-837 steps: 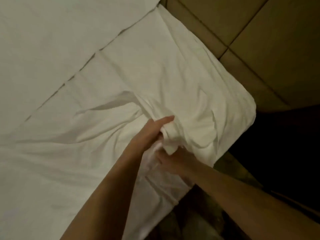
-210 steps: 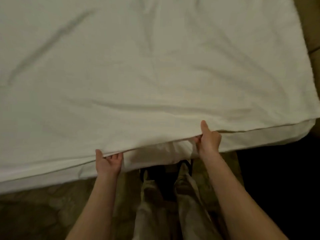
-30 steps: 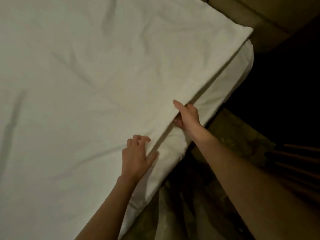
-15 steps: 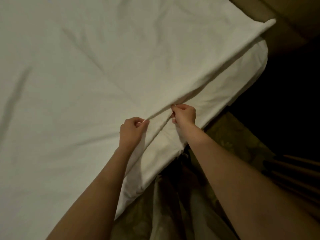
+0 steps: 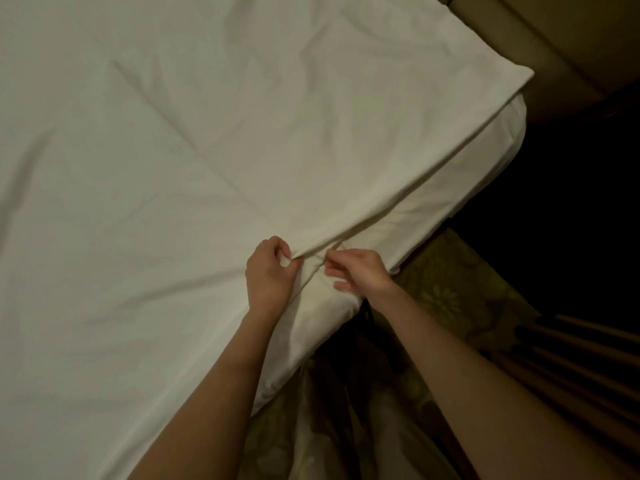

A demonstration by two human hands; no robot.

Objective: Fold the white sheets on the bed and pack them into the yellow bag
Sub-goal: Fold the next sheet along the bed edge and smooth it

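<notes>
A large white sheet (image 5: 214, 140) lies spread over the bed, its near edge running diagonally from lower left to upper right. My left hand (image 5: 268, 277) pinches that edge between thumb and fingers. Close beside it, my right hand (image 5: 360, 273) pinches the same edge, lifting it slightly off the white mattress side (image 5: 460, 192) below. The two hands are almost touching. The sheet's far corner (image 5: 519, 79) sticks out past the mattress corner. No yellow bag is in view.
A padded tan headboard or wall panel (image 5: 561, 36) fills the top right. Patterned carpet (image 5: 446, 289) lies beside the bed, with dark space to the right. My light trousers (image 5: 311, 427) show below. Brown wooden slats (image 5: 588, 355) sit at the right edge.
My left hand went from lying flat on the sheet to pinching its edge. My right hand slid down along the edge toward the left hand, so both now grip it side by side.
</notes>
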